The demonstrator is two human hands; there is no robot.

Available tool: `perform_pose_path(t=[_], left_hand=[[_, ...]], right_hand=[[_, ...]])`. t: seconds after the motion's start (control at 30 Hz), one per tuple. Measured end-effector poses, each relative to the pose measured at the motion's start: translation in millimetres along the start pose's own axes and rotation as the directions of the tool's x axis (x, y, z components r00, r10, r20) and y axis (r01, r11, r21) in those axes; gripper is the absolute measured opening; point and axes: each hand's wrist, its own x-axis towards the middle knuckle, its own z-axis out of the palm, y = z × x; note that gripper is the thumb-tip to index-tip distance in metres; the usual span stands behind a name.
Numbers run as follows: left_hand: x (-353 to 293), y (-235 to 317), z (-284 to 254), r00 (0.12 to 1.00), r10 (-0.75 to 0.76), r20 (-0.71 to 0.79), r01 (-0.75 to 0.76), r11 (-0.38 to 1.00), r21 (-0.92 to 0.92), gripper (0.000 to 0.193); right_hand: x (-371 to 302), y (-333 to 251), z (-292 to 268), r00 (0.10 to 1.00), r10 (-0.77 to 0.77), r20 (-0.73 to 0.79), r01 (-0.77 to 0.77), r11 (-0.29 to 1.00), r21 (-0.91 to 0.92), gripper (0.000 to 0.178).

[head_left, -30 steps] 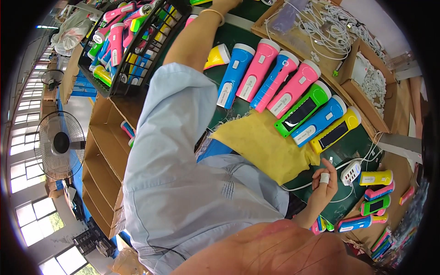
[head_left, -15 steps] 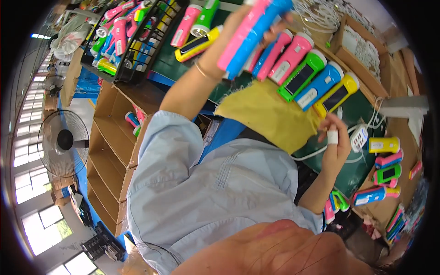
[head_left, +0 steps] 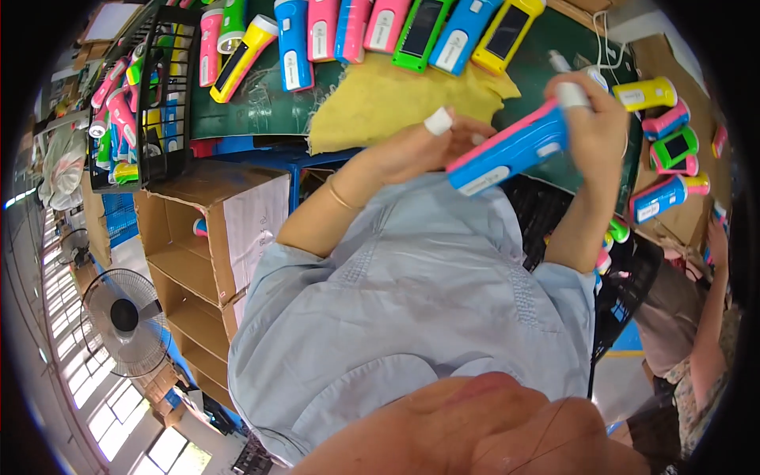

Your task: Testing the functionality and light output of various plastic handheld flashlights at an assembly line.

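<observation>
My right hand point(head_left: 590, 131), with a white wrap on its thumb, grips a blue and pink flashlight point(head_left: 514, 152) by its head end. The flashlight slants down to the left, its blue side with a white label toward me. My left hand point(head_left: 431, 142), also with a white-wrapped digit, is just beyond the flashlight's tail; its fingers are loosely stretched, partly hidden, and whether they touch it I cannot tell. Under and beyond the hands lies a yellow cloth point(head_left: 388, 99). Past the cloth stands a row of flashlights, among them a green one point(head_left: 419, 36) and a yellow one point(head_left: 507, 36).
A black basket point(head_left: 166, 150) of flashlights stands at the left, above a cardboard shelf point(head_left: 178, 265). More flashlights lie on cardboard at the right, including a yellow one point(head_left: 645, 93). Another person's arm point(head_left: 712, 301) shows at the lower right. A fan point(head_left: 124, 315) stands lower left.
My left hand has come down from the far side, where it held a pink and blue flashlight. My right hand, free before, now grips the blue and pink one. The view has shifted.
</observation>
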Motion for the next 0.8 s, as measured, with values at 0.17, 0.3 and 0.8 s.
perform_pose_path(t=[0.17, 0.3, 0.8], left_hand=[[-5.3, 12.6, 29.1, 0.98, 0.011, -0.2, 0.123, 0.755, 0.644, 0.065], [3.8, 9.2, 20.6, 0.958, 0.075, -0.276, -0.027, 0.984, 0.174, 0.041], [39.8, 40.3, -2.2, 0.925, 0.156, -0.345, -0.26, 0.925, -0.277, 0.029]], right_hand=[[-21.6, -19.2, 50.9, 0.966, -0.135, 0.219, 0.163, 0.979, -0.119, 0.013], [-21.7, 15.9, 50.3, 0.991, -0.097, -0.096, 0.109, 0.985, 0.135, 0.018], [-60.9, 43.7, 63.0, 0.937, 0.34, 0.081, -0.333, 0.798, 0.502, 0.019]])
